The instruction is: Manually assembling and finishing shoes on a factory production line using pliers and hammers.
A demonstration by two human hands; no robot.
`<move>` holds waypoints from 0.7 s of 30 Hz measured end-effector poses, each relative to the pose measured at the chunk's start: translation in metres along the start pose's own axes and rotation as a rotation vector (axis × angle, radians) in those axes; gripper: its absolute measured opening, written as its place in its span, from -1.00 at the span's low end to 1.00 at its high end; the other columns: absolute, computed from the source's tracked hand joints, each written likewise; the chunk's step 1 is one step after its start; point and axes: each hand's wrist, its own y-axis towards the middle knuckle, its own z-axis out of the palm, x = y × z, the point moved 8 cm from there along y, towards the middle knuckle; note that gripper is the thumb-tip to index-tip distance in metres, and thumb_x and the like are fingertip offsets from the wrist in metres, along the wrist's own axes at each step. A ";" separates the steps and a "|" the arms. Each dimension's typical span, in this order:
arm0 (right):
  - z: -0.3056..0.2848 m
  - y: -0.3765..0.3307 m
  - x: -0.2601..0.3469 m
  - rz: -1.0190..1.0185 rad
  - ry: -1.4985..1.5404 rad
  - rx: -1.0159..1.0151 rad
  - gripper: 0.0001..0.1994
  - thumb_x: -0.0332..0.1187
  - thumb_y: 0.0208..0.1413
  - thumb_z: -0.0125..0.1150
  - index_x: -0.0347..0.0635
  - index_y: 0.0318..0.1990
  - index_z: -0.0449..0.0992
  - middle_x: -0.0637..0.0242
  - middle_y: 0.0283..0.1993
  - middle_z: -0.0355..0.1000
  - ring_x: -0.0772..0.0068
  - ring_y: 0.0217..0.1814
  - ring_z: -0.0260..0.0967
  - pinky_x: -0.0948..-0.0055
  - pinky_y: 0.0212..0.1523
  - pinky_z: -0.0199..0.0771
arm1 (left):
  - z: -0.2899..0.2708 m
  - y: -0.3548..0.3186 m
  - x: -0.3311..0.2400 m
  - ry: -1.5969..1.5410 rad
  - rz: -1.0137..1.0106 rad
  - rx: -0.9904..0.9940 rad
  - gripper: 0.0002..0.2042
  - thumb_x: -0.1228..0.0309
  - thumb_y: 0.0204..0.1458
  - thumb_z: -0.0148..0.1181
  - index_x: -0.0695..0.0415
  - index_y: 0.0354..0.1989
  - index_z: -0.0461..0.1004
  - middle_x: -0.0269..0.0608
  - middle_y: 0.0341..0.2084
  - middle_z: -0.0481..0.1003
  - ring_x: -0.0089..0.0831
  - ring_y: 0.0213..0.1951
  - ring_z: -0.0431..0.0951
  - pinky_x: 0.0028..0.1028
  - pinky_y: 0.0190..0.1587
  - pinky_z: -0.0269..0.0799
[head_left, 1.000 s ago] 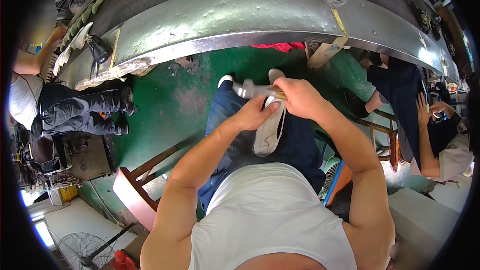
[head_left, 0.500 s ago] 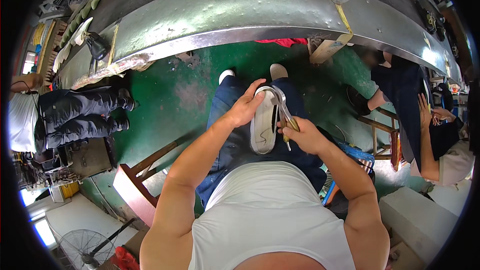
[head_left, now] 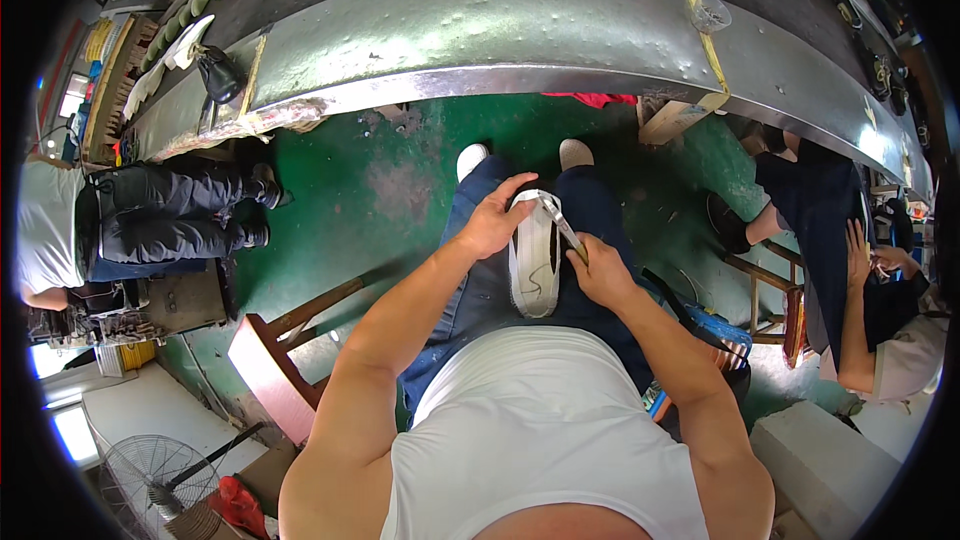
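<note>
An upturned shoe (head_left: 533,265) lies over my lap, toe end away from me, its pale underside marked with a dark squiggle. My left hand (head_left: 492,224) wraps the shoe's far left end, thumb laid over the edge. In my right hand (head_left: 604,270) is a pair of metal pincers (head_left: 563,224), its fingers closed round the handles. The pincers' head meets the shoe's far rim, close to my left thumb. Whether the jaws pinch any material is too small to tell.
A metal-edged workbench (head_left: 420,40) curves across the far side. A wooden chair (head_left: 275,365) stands at my left, and a wooden stool (head_left: 765,280) at the right. One person (head_left: 50,225) is on the left, another (head_left: 875,280) sits on the right. A fan (head_left: 160,485) stands lower left.
My right hand has closed further round the pincers' handles, which stood apart before. The pincers' head has tilted onto the shoe's far rim. My left hand still holds the shoe.
</note>
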 end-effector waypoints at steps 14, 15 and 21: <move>-0.031 -0.040 0.033 0.143 0.036 0.377 -0.67 -0.44 0.15 0.17 -0.30 0.06 0.37 0.05 -0.13 0.50 0.18 -0.23 0.54 0.24 -0.14 0.52 | 0.011 -0.016 -0.023 -0.422 -0.089 -0.111 -0.46 0.46 0.11 0.29 0.17 0.27 0.27 -0.17 0.02 0.44 -0.42 0.00 0.47 -0.40 0.10 0.38; -0.029 -0.050 0.037 0.142 0.268 0.537 -0.67 -0.43 0.16 0.17 -0.27 0.08 0.38 0.15 -0.15 0.51 0.36 -0.26 0.54 0.35 -0.15 0.52 | 0.002 -0.021 -0.046 -0.158 0.135 -0.171 -0.38 0.48 0.08 0.31 0.18 0.32 0.18 -0.07 0.08 0.40 -0.31 0.07 0.46 -0.34 0.17 0.34; -0.065 -0.067 0.008 0.334 0.587 0.132 -0.63 -0.48 0.21 0.13 -0.36 0.16 0.37 0.36 -0.23 0.45 0.58 -0.27 0.39 0.55 -0.18 0.46 | 0.032 -0.090 -0.192 0.517 0.898 -0.062 0.04 0.50 -0.10 0.46 0.16 0.45 -0.24 0.26 0.27 0.21 0.09 0.29 0.28 -0.05 0.31 0.17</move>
